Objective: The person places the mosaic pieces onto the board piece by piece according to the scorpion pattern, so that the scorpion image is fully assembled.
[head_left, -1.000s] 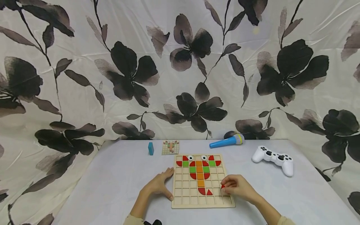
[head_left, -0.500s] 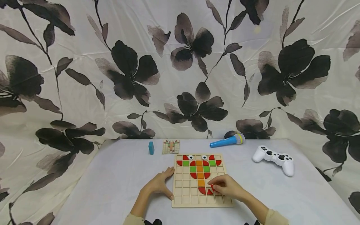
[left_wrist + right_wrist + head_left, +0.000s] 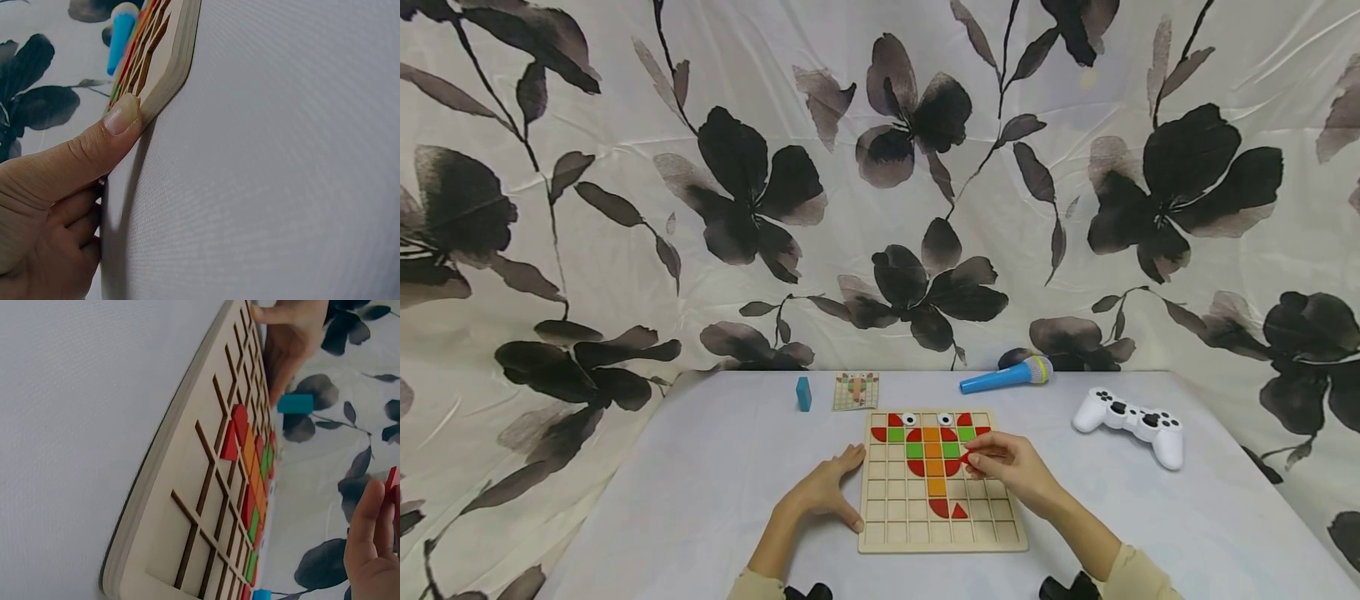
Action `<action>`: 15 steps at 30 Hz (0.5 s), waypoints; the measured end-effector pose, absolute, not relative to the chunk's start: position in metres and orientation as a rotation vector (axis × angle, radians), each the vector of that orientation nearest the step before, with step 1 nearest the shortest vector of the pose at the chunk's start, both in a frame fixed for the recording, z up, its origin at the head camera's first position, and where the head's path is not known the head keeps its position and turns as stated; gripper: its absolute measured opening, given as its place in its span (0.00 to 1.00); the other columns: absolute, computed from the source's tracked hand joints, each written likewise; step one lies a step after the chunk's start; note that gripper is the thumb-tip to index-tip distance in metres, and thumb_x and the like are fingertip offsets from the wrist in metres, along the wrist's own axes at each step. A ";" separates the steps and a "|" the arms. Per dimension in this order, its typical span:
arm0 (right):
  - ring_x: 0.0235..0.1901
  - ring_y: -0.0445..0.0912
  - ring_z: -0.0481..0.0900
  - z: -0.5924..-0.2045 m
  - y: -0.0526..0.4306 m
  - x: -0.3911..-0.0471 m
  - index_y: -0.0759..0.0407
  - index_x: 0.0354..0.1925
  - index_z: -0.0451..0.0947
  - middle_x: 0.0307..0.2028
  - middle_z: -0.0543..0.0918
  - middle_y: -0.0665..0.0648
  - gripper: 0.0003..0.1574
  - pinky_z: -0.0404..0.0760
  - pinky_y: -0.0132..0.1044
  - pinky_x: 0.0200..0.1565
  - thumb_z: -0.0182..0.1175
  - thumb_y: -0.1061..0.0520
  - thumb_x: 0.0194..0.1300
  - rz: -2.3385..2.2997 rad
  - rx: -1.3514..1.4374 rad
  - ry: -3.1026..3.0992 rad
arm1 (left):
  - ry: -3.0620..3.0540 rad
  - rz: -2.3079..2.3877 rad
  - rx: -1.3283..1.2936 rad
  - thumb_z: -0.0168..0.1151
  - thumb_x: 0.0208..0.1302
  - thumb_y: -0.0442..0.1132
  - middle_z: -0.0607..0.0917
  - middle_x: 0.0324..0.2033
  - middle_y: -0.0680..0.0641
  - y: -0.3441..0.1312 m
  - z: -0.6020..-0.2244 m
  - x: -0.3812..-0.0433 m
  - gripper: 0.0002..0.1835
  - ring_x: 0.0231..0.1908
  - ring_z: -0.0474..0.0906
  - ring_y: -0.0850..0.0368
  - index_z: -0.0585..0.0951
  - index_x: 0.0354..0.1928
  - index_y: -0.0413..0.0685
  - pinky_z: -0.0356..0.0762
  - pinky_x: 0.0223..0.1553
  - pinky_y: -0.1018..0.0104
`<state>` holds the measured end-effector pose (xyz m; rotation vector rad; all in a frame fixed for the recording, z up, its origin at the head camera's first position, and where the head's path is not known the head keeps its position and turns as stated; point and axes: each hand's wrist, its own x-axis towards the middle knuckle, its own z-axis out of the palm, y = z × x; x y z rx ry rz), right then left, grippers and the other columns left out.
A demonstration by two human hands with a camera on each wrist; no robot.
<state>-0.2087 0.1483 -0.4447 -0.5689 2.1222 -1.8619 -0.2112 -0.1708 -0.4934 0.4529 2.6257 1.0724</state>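
Note:
A wooden grid board [image 3: 895, 533] bears orange and green squares, red quarter-round pieces, two eye pieces and a red triangle [image 3: 959, 511] near its lower middle. Over the board's right half, my right hand [image 3: 1015, 471] pinches a small red piece [image 3: 966, 457] between thumb and fingertips; the right wrist view shows this red piece [image 3: 392, 478] clear of the board, its outline partly covered by fingers. My left hand [image 3: 823, 492] touches the board's left edge, thumb and index finger spread apart. In the left wrist view the thumb [image 3: 122, 115] presses the rim near a corner.
Behind the board lie a small printed pattern card [image 3: 855, 392] and an upright blue block [image 3: 803, 394]. A blue toy microphone [image 3: 1003, 379] lies at the back, a white game controller [image 3: 1129, 425] to the right. A floral cloth [image 3: 910, 208] hangs behind the table.
Holding the red piece, my right hand went left across the board to beside the red triangle, then away from me to the middle rows. My left hand stayed at the edge.

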 end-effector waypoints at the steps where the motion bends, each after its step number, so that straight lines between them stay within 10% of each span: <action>1: 0.36 0.47 0.83 -0.444 0.148 -0.208 0.82 0.49 0.69 0.41 0.80 0.72 0.22 0.83 0.34 0.42 0.57 0.62 0.65 -1.871 -0.548 2.127 | 2.625 1.072 0.450 0.82 0.27 0.42 0.57 0.69 0.34 -0.171 -0.493 -0.211 0.61 0.69 0.49 0.35 0.60 0.68 0.34 0.48 0.67 0.39; 15: 0.32 0.40 0.84 -0.440 0.146 -0.211 0.84 0.48 0.70 0.31 0.84 0.54 0.18 0.82 0.33 0.44 0.55 0.68 0.64 -2.208 -0.177 2.003 | 2.632 1.087 0.459 0.82 0.25 0.40 0.58 0.69 0.34 -0.171 -0.493 -0.210 0.61 0.69 0.49 0.35 0.61 0.67 0.33 0.47 0.67 0.39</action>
